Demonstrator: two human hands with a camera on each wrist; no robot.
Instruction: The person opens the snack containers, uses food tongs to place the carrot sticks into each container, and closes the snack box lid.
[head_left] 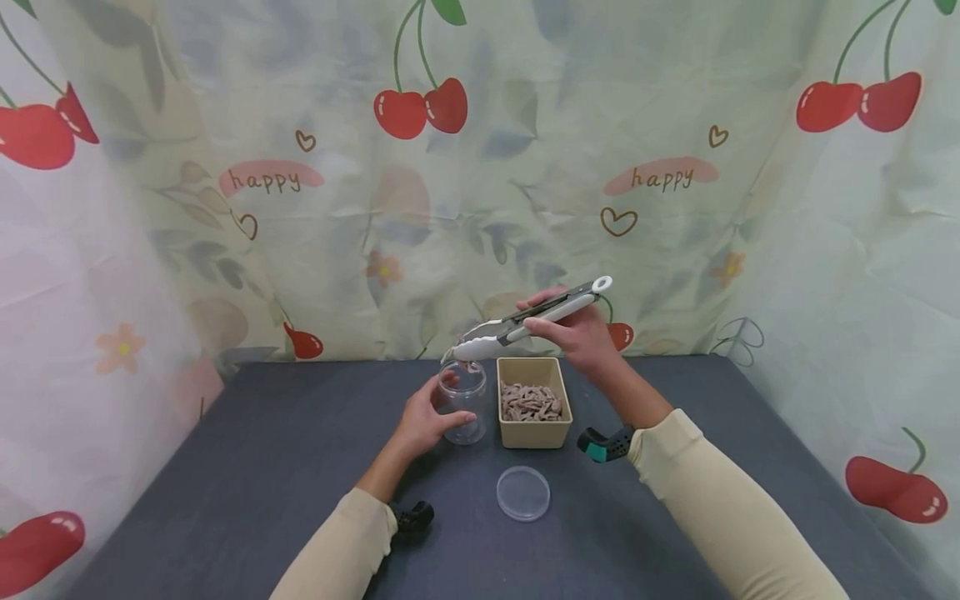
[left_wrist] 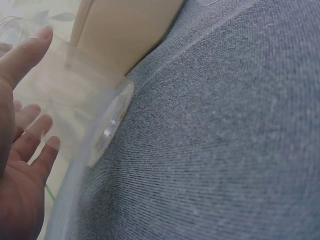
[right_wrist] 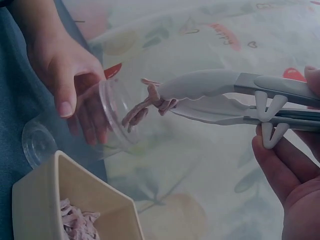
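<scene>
My left hand (head_left: 422, 423) holds a clear jar (head_left: 467, 427) upright on the table, thumb on the near side and fingers around the far side. The jar's mouth is open, and its walls look bare in the right wrist view. My right hand (head_left: 587, 335) grips grey-and-white tongs (head_left: 551, 313) by the handles, tilted down to the left. Between the tong tips are a few pale brownish strips (right_wrist: 161, 102), like shredded meat, right at the jar's mouth. To the jar's right stands a beige rectangular container (head_left: 534, 435) with a heap of the same strips (head_left: 530, 402).
A clear round lid (head_left: 523, 494) lies flat on the dark grey table (head_left: 300, 483), in front of the beige container. Behind and at both sides hangs a curtain (head_left: 487, 208) printed with cherries and leaves. Each wrist wears a black band.
</scene>
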